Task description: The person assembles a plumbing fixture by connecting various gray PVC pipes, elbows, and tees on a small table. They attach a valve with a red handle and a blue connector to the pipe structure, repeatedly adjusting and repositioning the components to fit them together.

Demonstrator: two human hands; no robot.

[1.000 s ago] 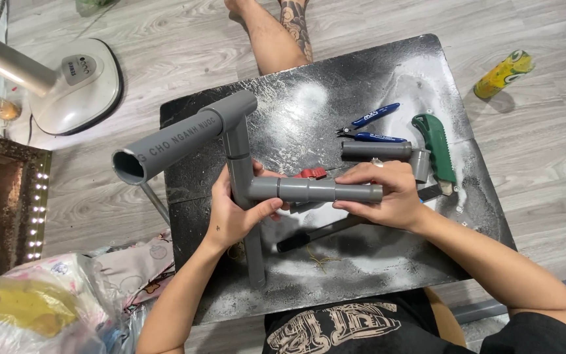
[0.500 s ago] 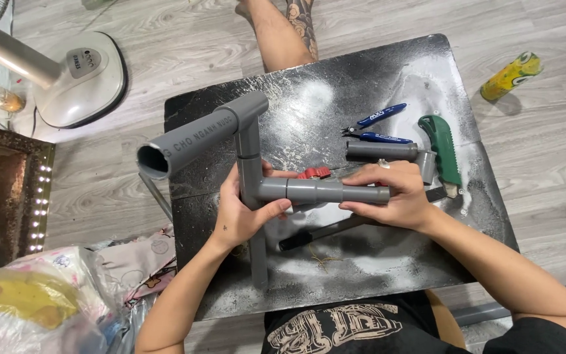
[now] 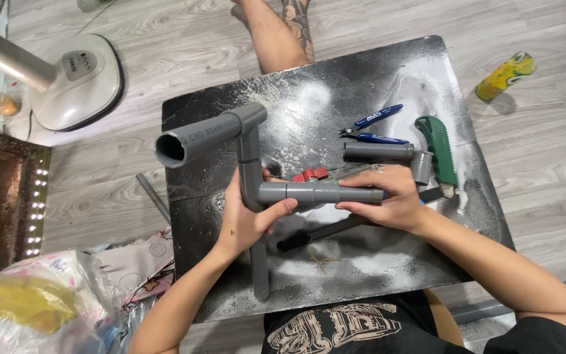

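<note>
Both hands are wrapped tight on the grey pipe frame (image 3: 257,183): left hand (image 3: 247,219) at the corner joint, right hand (image 3: 391,200) on the side arm w/ fingers closed round it, just above the black table (image 3: 375,269). Looks mostly assembled imo; spare pipe piece (image 3: 381,152), blue pliers (image 3: 371,128) & green saw (image 3: 439,147) lie beside it, untouched.

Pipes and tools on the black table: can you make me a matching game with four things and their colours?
Things:
1. pipe assembly in both hands
2. pliers handles
3. saw handle
4. small valve handle behind the pipe

Colours:
A. green
B. red
C. grey
D. blue

Pairs: 1-C, 2-D, 3-A, 4-B

The left hand grips the pipe assembly at its corner joint; the right hand holds its far end.
</note>
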